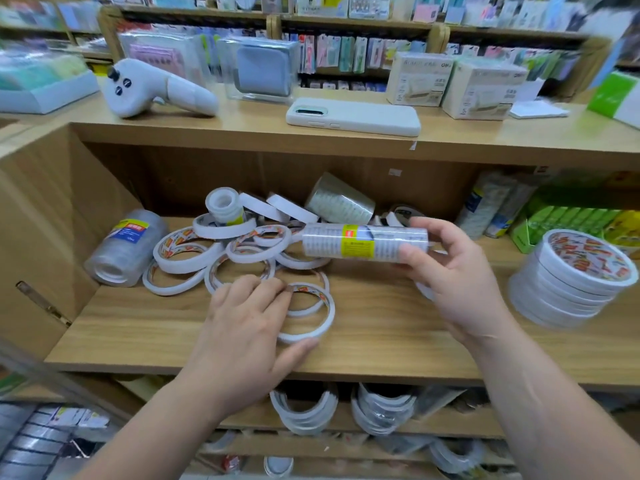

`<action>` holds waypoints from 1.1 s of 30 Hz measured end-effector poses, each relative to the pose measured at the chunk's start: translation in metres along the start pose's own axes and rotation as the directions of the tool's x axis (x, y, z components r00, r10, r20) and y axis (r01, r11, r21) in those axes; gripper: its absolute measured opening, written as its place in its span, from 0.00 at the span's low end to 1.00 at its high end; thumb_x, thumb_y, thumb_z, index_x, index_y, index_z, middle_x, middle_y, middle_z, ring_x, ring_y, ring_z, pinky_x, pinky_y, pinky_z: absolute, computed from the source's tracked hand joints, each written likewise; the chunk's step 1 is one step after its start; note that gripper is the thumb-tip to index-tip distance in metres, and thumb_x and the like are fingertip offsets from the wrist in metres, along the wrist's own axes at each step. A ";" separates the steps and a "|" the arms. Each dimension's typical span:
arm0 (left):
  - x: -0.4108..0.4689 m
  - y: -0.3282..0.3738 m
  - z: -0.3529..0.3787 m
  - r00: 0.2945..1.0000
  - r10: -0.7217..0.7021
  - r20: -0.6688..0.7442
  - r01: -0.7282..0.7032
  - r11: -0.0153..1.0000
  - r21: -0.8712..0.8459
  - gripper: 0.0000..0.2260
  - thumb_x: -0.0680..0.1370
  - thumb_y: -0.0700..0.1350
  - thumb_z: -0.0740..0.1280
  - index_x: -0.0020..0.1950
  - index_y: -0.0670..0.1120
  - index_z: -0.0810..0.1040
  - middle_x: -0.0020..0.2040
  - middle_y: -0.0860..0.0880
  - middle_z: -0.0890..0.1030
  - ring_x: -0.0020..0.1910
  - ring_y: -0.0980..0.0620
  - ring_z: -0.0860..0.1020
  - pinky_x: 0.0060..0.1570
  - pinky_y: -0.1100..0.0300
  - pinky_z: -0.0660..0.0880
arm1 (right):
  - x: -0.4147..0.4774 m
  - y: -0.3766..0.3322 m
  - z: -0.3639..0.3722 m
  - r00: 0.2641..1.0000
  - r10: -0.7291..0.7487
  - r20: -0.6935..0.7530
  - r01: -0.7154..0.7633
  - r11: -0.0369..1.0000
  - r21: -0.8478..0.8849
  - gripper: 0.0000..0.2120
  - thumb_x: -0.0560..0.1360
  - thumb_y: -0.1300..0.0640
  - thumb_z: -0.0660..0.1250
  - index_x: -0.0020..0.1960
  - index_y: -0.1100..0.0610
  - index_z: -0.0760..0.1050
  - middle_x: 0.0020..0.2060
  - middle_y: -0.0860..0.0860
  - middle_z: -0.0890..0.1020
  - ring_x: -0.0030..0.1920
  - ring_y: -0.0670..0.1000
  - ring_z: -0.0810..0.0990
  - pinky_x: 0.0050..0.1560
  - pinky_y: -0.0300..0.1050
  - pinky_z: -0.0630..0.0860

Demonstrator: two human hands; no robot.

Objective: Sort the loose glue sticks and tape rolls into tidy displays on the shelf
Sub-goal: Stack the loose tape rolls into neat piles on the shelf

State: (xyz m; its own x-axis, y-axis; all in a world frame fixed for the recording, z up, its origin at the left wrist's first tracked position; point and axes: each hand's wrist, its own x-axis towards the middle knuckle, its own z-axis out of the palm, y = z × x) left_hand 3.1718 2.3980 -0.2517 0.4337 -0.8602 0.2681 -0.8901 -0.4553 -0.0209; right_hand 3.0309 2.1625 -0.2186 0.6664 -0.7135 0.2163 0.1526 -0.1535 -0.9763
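Shrink-wrapped clear tape sleeve with yellow label hangs above the light wooden shelf, our right hand gripping its end; our left hand pinches a white tape ring lying on that shelf.

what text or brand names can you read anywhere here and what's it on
"deli": top corner of the left white box on the upper shelf.
Yellow label on the tape sleeve in the right hand: too blurred.
Blue-yellow label on the clear tape pack: too blurred.
Red print on the loose tape roll held by the left hand and the stacked rolls: unreadable.
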 end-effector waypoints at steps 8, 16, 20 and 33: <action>0.040 0.017 -0.007 0.995 -0.089 0.050 0.084 0.992 0.098 0.33 0.71 0.71 0.56 0.62 0.49 0.81 0.54 0.51 0.79 0.55 0.45 0.74 0.53 0.46 0.70 | -0.013 -0.006 -0.028 0.979 0.013 -0.203 -0.005 0.999 0.043 0.10 0.78 0.63 0.69 0.57 0.53 0.77 0.50 0.49 0.85 0.52 0.57 0.86 0.54 0.56 0.83; 0.048 0.016 -0.018 0.944 -0.267 0.194 0.241 0.959 0.146 0.46 0.66 0.79 0.49 0.78 0.55 0.64 0.76 0.53 0.67 0.71 0.47 0.64 0.68 0.47 0.60 | -0.019 0.009 -0.023 0.980 0.026 -0.197 -0.016 0.998 0.052 0.12 0.77 0.66 0.70 0.59 0.57 0.77 0.49 0.50 0.85 0.52 0.56 0.85 0.51 0.53 0.84; 0.054 0.012 -0.023 0.944 -0.243 0.223 0.210 0.964 0.161 0.45 0.65 0.78 0.53 0.74 0.53 0.70 0.69 0.53 0.75 0.67 0.47 0.67 0.67 0.48 0.62 | -0.018 0.014 -0.015 0.981 0.018 -0.195 -0.001 0.996 0.087 0.12 0.77 0.66 0.69 0.56 0.53 0.77 0.47 0.45 0.85 0.51 0.51 0.85 0.51 0.49 0.83; 0.049 0.025 -0.022 0.959 -0.213 0.186 0.180 0.967 0.179 0.41 0.68 0.75 0.52 0.68 0.49 0.76 0.66 0.50 0.76 0.66 0.47 0.68 0.66 0.48 0.60 | -0.026 0.025 -0.012 0.958 -0.069 -0.279 0.065 0.998 -0.024 0.11 0.75 0.57 0.72 0.55 0.47 0.77 0.46 0.43 0.86 0.49 0.49 0.85 0.53 0.64 0.82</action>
State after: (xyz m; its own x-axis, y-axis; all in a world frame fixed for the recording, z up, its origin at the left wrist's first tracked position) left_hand 3.1681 2.3494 -0.2181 0.6315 -0.7710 0.0827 -0.7578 -0.6362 -0.1449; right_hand 3.0090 2.1690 -0.2488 0.4238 -0.8637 0.2728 0.1775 -0.2161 -0.9601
